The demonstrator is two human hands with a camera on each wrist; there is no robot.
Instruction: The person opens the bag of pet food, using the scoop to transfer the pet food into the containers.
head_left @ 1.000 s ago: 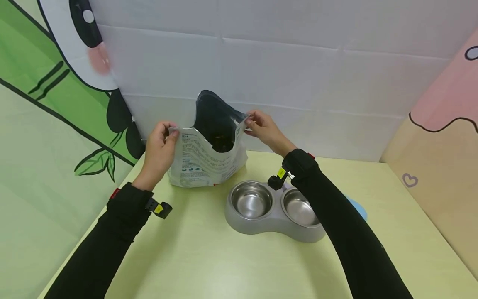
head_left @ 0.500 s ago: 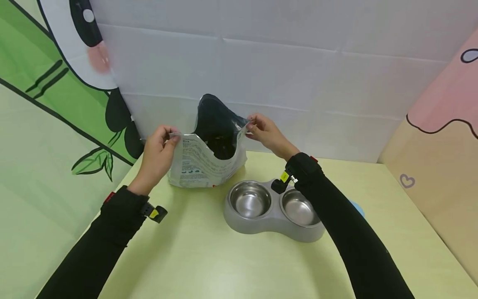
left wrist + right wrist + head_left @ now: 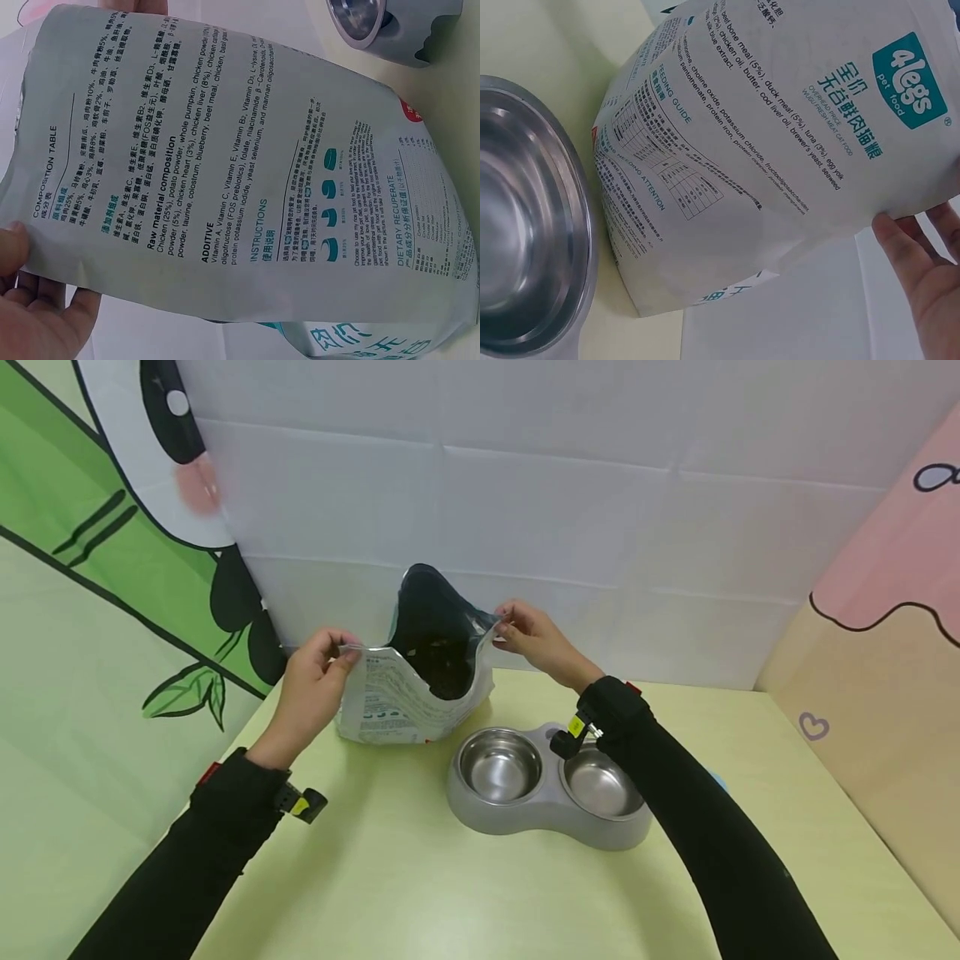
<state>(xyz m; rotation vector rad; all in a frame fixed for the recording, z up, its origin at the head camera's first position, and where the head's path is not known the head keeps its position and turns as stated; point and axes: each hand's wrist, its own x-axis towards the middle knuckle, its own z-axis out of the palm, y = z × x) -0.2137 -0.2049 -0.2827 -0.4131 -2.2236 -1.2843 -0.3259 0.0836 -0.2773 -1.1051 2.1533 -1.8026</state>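
Head view, centre-left: left hand (image 3: 309,685) and right hand (image 3: 542,645) pinch an upright cat-food bag (image 3: 397,706), mouth (image 3: 431,606) upward, contents (image 3: 441,667) dim.

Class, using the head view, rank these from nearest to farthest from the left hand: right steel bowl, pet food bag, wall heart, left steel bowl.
1. Pet food bag: pinched by the left hand.
2. Left steel bowl: right of the hand.
3. Right steel bowl: farther right, partly behind the right sleeve.
4. Wall heart: far right.
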